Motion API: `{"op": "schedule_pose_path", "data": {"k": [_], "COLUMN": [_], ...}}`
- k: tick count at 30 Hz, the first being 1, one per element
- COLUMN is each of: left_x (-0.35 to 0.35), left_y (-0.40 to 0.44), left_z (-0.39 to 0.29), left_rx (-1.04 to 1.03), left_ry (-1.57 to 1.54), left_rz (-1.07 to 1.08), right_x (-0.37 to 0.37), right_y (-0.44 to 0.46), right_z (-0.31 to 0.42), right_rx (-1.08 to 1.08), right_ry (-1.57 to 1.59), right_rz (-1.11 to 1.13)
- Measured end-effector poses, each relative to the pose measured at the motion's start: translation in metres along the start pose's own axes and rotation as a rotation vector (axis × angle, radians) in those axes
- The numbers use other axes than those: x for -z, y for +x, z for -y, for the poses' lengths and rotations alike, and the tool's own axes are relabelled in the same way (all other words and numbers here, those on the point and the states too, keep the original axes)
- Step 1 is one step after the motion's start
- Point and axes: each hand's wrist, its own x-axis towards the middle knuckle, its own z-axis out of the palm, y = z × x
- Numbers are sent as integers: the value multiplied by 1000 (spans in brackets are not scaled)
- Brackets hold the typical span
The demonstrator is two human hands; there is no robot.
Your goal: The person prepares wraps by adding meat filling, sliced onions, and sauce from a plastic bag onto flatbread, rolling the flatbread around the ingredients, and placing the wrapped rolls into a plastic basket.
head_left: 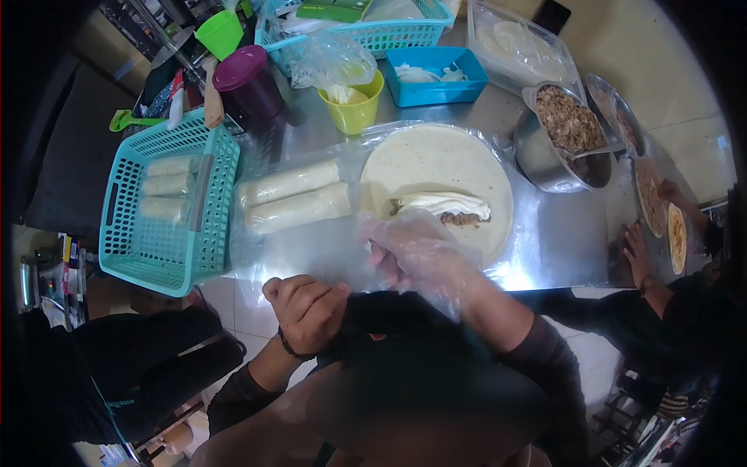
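Observation:
My left hand [307,311] is curled into a loose fist at the table's front edge, with nothing showing in it. A loose clear plastic glove covers my right hand [416,253], whose bent fingers hang over the near edge of a round flatbread [428,156]; what they hold, if anything, is hidden. On the flatbread lies a strip of brown shredded filling [463,220] topped with white creamy sauce [447,202], just beyond that hand. Two rolled wraps [299,206] lie side by side to the left on a clear plastic sheet [303,253].
A turquoise basket [214,226] with several wrapped rolls stands left. Behind are a yellow-green cup [366,105], a blue tub [436,97] and a purple lidded container [253,86]. A metal pot [545,159] of brown filling stands right. Another person's hand [640,253] is at far right.

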Motion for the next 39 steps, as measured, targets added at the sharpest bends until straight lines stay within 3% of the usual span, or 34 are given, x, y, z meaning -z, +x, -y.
{"op": "schedule_pose_path", "data": {"k": [3,4,6,9,12,15,17,21,23,24,26,27,34,36,38,39], "left_x": [0,-1,-5,-10,-10,-8,-5,14,25,29,35,32,6,-2,-7,-9], "left_y": [0,-1,-4,-7,-4,-3,-3,4,13,18,25,29,48,53,57,60], "left_z": [-2,-1,-1,-1,-1,-2,-4,-5,-3,-3,-7,-9,-32,-40,-45,-48], "left_rx": [8,6,16,21,28,37,41,16,-2,-11,-50,-51,-110,-101,-121,-104], "left_ry": [7,-1,10,8,35,35,34,37,-1,-56,-102,-87,-127,-242,-302,-285], "left_rz": [21,23,8,-1,19,44,53,150,161,187,193,174,179,203,247,287], "right_x": [-3,1,9,10,5,11,21,59,78,83,96,106,127,127,131,133], "right_y": [4,5,9,5,-7,-23,-43,-74,-82,-81,-86,-86,-98,-110,-120,-125], "right_z": [-2,-7,-18,-32,-28,-35,-30,-42,-54,-56,-63,-66,-83,-91,-111,-119], "right_rx": [-107,82,270,353,139,211,108,280,360,372,584,574,663,683,800,806], "right_ry": [-54,-363,-678,-409,-408,-433,-159,-8,355,358,656,747,766,689,372,379], "right_rz": [18,25,32,32,-24,-15,125,142,6,-3,-58,-40,-26,-159,-578,-614]}}
